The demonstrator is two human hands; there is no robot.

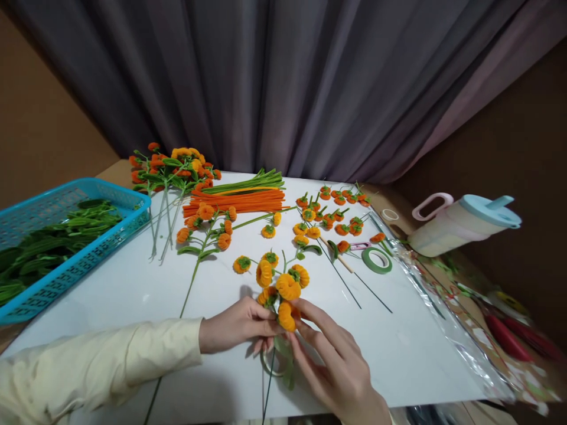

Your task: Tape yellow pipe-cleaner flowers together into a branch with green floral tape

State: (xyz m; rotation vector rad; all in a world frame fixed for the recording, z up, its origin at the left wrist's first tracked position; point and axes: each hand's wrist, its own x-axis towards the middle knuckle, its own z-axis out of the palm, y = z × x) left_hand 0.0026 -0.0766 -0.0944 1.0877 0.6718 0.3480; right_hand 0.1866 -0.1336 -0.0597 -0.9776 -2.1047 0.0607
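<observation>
My left hand [237,326] pinches the stem of a sprig of orange pipe-cleaner pumpkins [283,287] just below its lowest pumpkin. My right hand [330,357] meets it from the right, fingers closed on the same stem and on a strip of green floral tape [283,360] that loops under the hands. A thin dark wire stem runs down toward the table's near edge. The sprig lies over the white table sheet [133,289].
A blue basket [66,271] of green leaves sits at left. Finished pumpkin sprigs [170,168], orange and green pipe cleaners [239,198], loose small pumpkins [330,212] and a green tape roll [377,260] lie farther back. A lidded jug [465,224] stands at right.
</observation>
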